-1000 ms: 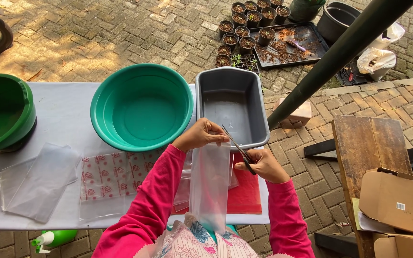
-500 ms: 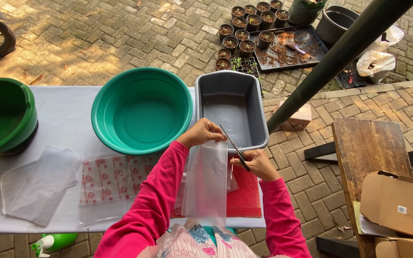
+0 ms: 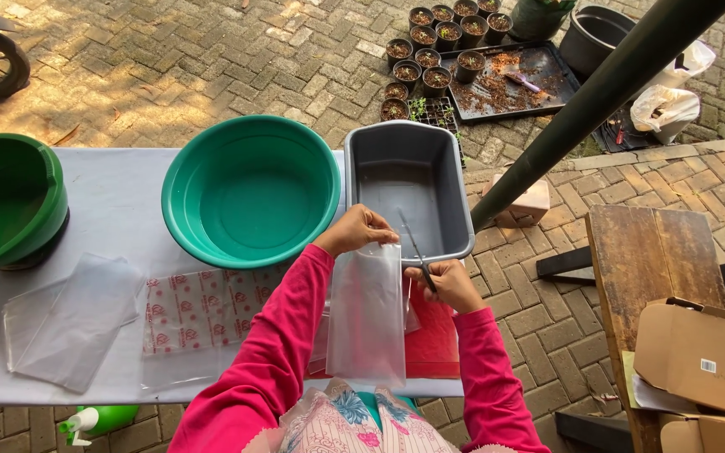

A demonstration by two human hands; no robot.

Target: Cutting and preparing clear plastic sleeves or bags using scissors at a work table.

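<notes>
Little has shifted — your left hand point(image 3: 356, 231) still pinches the top edge of the clear plastic bag point(image 3: 367, 315), hanging it taut at frame centre so your right hand point(image 3: 451, 285), fingers wrapped round thin scissors point(image 3: 413, 249), can reach its mouth — grey tub point(image 3: 409, 189) just beyond on the tabletop point(image 3: 119, 218).

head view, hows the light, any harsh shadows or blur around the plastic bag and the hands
Head view: dappled sunlight falls on the brick paving at upper left, while the white table lies in even shade. The clear plastic bag shows only faint sheen, no hard glare. Left hand and right hand are sharp, with no motion blur. Straight edges bend slightly near the frame's borders.
</notes>
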